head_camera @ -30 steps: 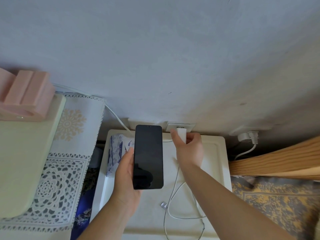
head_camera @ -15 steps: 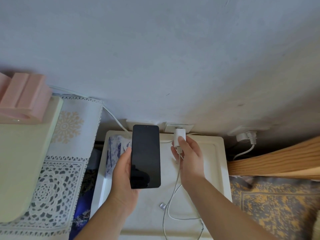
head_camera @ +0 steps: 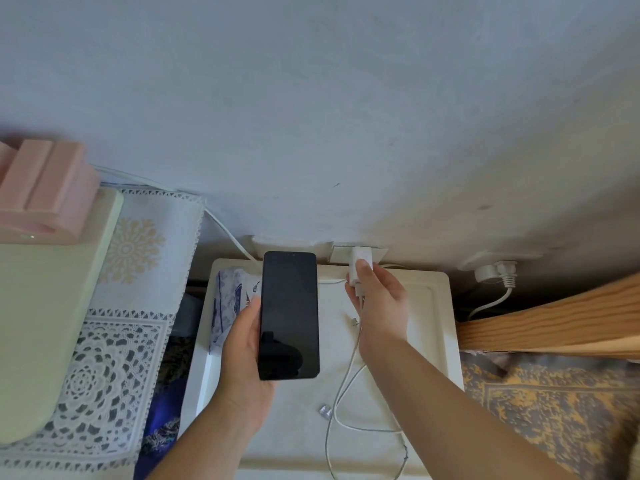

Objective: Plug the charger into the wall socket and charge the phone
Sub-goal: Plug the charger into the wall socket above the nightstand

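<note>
Right hand [head_camera: 379,299], centre-right of frame, pinches a small white block-shaped charger [head_camera: 360,268] between thumb and fingers. Charger's far end sits at the pale rectangular wall socket [head_camera: 358,252] low on the wall; whether its pins are fully seated, cannot tell. Thin white cable [head_camera: 346,379] leaves the charger's near end, drops past the wrist, loops over the table surface and runs off the bottom edge of the frame. Small silvery cable plug [head_camera: 325,411] lies loose on the surface beside the loop, not connected to anything visible.

Left hand [head_camera: 242,355], centre of frame, grips a black slab smartphone [head_camera: 290,315] by its left edge and lower corner, thumb along the side. Phone is held upright in the picture, dark screen facing the camera, above the table and well apart from the cable plug.

Both hands are over a white plastic table with a raised rim [head_camera: 446,306]. Blue-and-white patterned soft packet [head_camera: 230,299] lies on it at the upper left, partly behind the phone.

Left of frame: white lace cloth [head_camera: 114,341], a pale cream board [head_camera: 45,306] across it, a pink slotted block [head_camera: 45,192] at the board's upper end. Right of frame: second white plug with a ribbed cord [head_camera: 498,273] in a separate outlet, a wooden rail [head_camera: 554,323], yellow-grey patterned fabric [head_camera: 554,400] below. Grey-blue plastered wall [head_camera: 311,116] fills the upper half.
</note>
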`<state>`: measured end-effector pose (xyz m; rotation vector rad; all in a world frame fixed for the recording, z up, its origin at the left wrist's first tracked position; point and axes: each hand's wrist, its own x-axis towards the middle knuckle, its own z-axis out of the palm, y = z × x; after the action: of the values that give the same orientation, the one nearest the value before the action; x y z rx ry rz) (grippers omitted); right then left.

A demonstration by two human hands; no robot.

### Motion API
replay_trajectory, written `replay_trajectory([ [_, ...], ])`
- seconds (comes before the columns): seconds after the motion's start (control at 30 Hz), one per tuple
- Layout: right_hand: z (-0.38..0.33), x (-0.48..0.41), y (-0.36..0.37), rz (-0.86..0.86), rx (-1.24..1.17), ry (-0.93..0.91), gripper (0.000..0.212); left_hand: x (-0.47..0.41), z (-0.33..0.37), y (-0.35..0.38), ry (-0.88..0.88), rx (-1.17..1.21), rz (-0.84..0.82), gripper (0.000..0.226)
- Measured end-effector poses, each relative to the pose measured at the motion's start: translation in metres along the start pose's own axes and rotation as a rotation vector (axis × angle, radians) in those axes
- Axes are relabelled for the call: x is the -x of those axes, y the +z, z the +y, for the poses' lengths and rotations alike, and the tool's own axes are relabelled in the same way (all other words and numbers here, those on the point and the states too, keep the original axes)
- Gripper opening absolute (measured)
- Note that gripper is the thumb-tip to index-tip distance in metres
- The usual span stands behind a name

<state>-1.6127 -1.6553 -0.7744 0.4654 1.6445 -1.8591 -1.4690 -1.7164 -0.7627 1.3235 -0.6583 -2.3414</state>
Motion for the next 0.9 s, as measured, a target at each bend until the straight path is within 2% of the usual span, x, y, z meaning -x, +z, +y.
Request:
replay_trajectory([
  [0.1, -0.001, -0.001, 0.001, -0.002, 0.016, 0.006, 0.016, 0.002, 0.002, -0.001, 0.004, -0.016, 0.005, 0.037],
  [0.27, -0.004, -0.003, 0.000, -0.007, -0.044, 0.079, 0.009, 0.006, 0.001, 0.000, 0.017, -0.012, -0.001, 0.037],
  [0.37, -0.004, -0.006, -0.004, -0.063, -0.027, 0.107, 0.020, 0.010, 0.000, -0.002, 0.017, -0.024, -0.001, 0.036],
  [0.47, -0.007, -0.010, -0.012, -0.146, 0.088, 0.103, 0.028, 0.014, -0.003, -0.003, 0.014, -0.030, 0.001, 0.035],
  [0.57, -0.011, -0.011, -0.026, -0.208, 0.171, 0.111, 0.014, 0.018, -0.004, -0.003, 0.008, -0.025, 0.005, 0.034],
  [0.67, -0.006, -0.009, -0.046, -0.152, 0.425, -0.023, 0.012, 0.021, -0.005, -0.003, 0.010, -0.026, -0.003, 0.033],
  [0.8, 0.012, -0.005, -0.067, -0.102, 0.880, -0.207, 0.021, 0.022, -0.004, -0.004, 0.033, -0.039, -0.019, 0.032],
  [0.9, 0.025, -0.001, -0.066, -0.103, 1.087, -0.326, 0.030, 0.021, -0.003, -0.008, 0.034, -0.044, -0.022, 0.031],
])
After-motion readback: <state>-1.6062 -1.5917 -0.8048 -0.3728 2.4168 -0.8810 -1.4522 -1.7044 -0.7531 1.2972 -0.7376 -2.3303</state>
